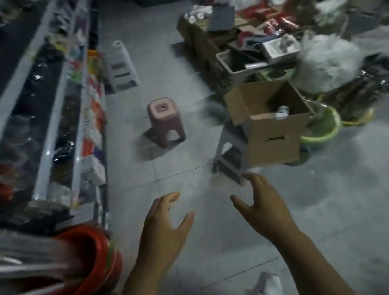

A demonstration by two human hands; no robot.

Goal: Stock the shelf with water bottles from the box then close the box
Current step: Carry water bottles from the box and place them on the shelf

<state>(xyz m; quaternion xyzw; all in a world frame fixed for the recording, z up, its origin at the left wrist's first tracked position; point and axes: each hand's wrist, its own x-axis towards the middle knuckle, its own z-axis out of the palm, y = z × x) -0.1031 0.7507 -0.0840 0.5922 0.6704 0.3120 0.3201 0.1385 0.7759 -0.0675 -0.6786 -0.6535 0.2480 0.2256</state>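
Nearest: 1 white shoe [271,287] at the bottom edge, on the grey tiled floor [347,200]. Above it, 2 bare forearms reach fwd. The left hand [163,217] & right hand [262,203] hang in mid-air over the floor, palms turned toward each other, fingers spread & loosely curved, gripping nothing.

Lower left: a red plastic basin [96,258] at the near end of the long metal store shelf [30,101], which runs up the left side w/ packed goods, all blurred.

Just beyond the right hand, the brown cardboard box [272,133] stands on a grey plastic step stool [227,157], top flaps up. 1 pale bottle top [283,109] shows inside, blurred. A green plastic basin [322,130] sits just beside the box, on its right.

Mid-aisle: a small pink plastic stool [166,123]. Farther: a 2nd grey step stool [119,67] by the shelf. On the right, a clear plastic bag [325,64] among cluttered goods.
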